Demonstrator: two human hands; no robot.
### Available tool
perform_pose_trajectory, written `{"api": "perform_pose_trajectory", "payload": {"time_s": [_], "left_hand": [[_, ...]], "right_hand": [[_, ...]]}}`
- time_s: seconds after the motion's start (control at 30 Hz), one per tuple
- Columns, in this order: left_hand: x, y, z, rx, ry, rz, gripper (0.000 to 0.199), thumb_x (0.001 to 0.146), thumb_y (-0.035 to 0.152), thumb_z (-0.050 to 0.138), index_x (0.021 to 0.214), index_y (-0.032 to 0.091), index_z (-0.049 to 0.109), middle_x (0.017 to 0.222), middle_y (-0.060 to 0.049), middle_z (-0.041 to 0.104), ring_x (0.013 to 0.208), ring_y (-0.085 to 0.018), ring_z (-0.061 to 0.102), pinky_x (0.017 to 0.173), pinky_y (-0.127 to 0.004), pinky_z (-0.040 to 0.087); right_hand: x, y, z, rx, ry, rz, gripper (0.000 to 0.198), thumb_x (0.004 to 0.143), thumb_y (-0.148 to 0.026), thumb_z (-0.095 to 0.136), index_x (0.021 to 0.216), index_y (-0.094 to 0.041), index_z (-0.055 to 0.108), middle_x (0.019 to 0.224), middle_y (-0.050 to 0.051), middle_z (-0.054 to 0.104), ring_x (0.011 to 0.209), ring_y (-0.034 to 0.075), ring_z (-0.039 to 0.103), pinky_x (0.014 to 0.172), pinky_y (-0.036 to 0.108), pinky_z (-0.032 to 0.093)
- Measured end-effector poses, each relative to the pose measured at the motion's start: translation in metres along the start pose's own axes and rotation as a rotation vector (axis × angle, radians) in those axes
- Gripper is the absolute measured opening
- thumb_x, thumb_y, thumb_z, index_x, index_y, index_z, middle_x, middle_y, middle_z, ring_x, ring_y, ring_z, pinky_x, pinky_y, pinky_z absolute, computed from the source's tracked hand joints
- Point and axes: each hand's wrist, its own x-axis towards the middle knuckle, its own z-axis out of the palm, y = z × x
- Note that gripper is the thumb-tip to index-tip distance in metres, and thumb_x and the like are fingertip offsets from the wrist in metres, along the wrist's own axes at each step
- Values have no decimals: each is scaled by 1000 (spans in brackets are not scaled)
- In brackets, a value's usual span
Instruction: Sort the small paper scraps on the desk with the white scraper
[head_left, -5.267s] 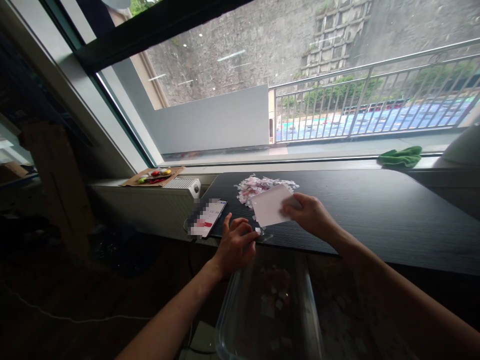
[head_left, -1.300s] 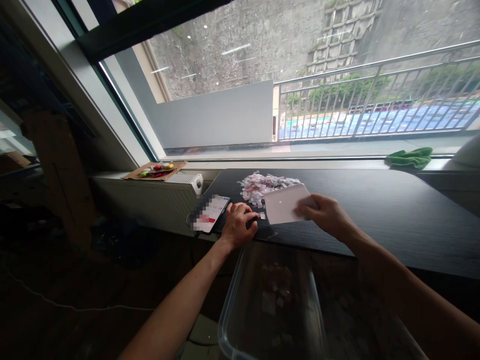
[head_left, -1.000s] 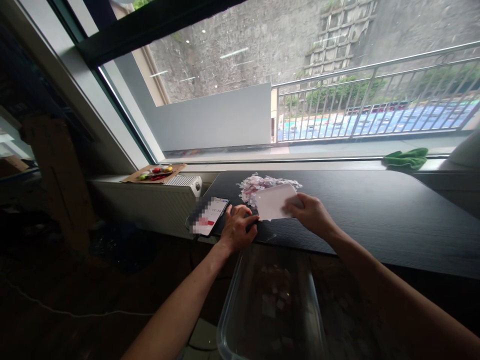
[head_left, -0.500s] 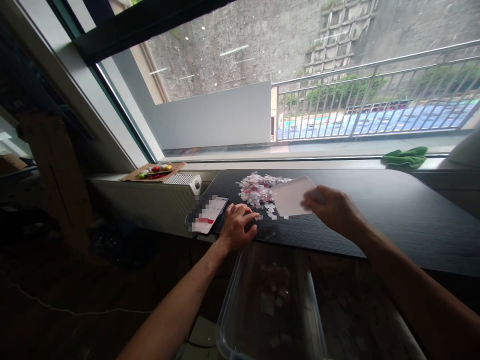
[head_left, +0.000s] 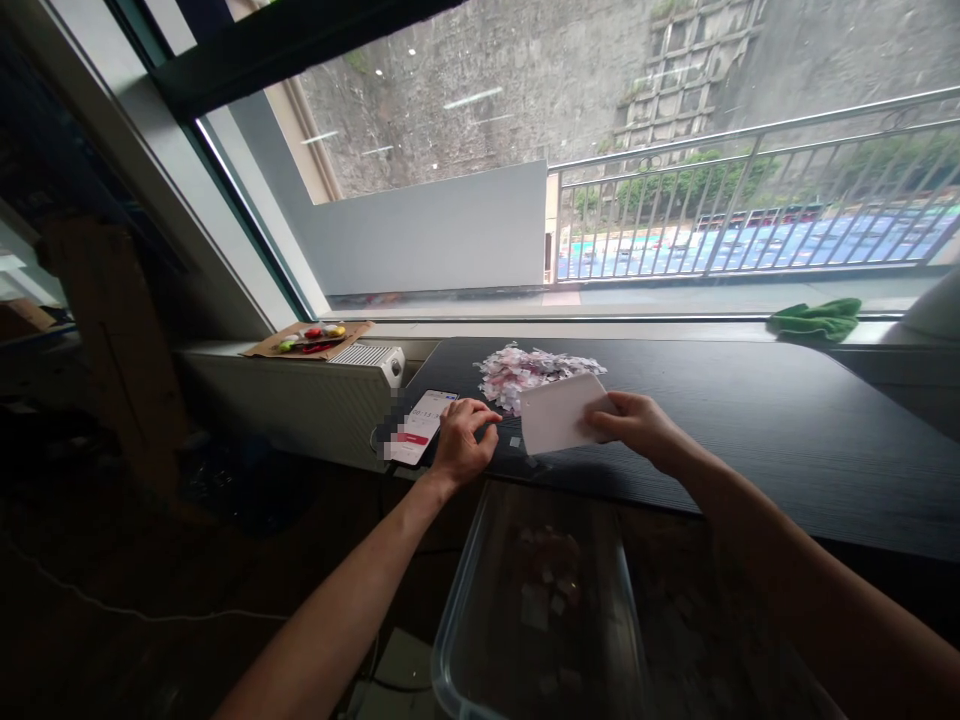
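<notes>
My right hand [head_left: 630,425] grips a flat white scraper [head_left: 561,415], a thin sheet with rounded corners, pinched at its right edge. The sheet is tilted at the front of a pile of small paper scraps [head_left: 517,370] on the dark table and hides part of it. My left hand [head_left: 466,440] rests at the table's front left, fingers bent and apart, with nothing visible in it. Close by on its left lies a phone [head_left: 421,425] with a lit screen. One loose scrap [head_left: 515,441] sits between my left hand and the scraper.
Below the table's front edge stands a clear plastic bin [head_left: 536,640] with some scraps inside. A green cloth [head_left: 816,320] lies on the sill at the right. Left of the dark table [head_left: 750,430] is a white radiator [head_left: 300,400] with cardboard [head_left: 262,347] on top.
The scraper has moved left and toward me with my right hand, and the loose scraps at the front of the pile have shifted. My left hand has moved slightly left, over the phone's edge.
</notes>
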Motion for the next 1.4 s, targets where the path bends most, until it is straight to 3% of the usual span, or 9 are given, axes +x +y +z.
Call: {"api": "perform_pose_trajectory", "payload": {"time_s": [0.23,0.43,0.6,0.97,1.1,1.3,1.4], "left_hand": [[-3,-7,9,138,79,-40,17,74,12,54,75,23,67,83,-3,64,92,-22,56,92,-43,42],[-6,-5,11,163,25,71,16,75,13,53,78,22,65,80,-3,64,95,-22,57,97,-43,38],[-7,-2,10,184,17,54,15,74,13,53,77,23,65,79,-3,64,95,-22,57,100,-45,36],[-7,-1,11,191,22,83,13,74,15,54,77,22,65,79,-3,64,95,-22,57,101,-45,34],[-7,-2,11,200,25,87,13,74,14,54,77,22,65,79,-2,64,94,-22,57,101,-44,34],[-8,-3,12,199,27,89,14,74,15,54,77,21,65,79,-3,64,94,-22,57,101,-44,35],[-8,-3,12,204,24,92,14,74,15,54,77,21,66,79,-3,64,95,-22,57,100,-44,35]], "right_hand": [[7,-5,20,73,67,-17,7,62,-13,68,68,-16,68,61,1,69,54,13,62,54,25,53],[-1,3,1,90,-42,74,12,59,-15,73,71,-18,72,70,3,74,60,16,66,58,26,55],[-7,1,0,114,18,69,11,58,-12,73,67,-19,71,67,2,74,58,15,66,56,25,54],[-19,10,-14,93,-26,100,14,61,-19,75,74,-15,73,73,4,75,62,14,67,60,22,54],[-20,9,-12,90,-89,120,17,62,-21,75,77,-16,73,73,4,75,63,14,66,59,22,54],[-22,-4,3,75,-19,101,11,60,-14,72,71,-17,70,66,1,73,59,14,64,57,22,53],[-25,-7,6,59,-69,124,11,59,-14,72,70,-17,70,64,1,72,57,13,63,55,22,52]]}}
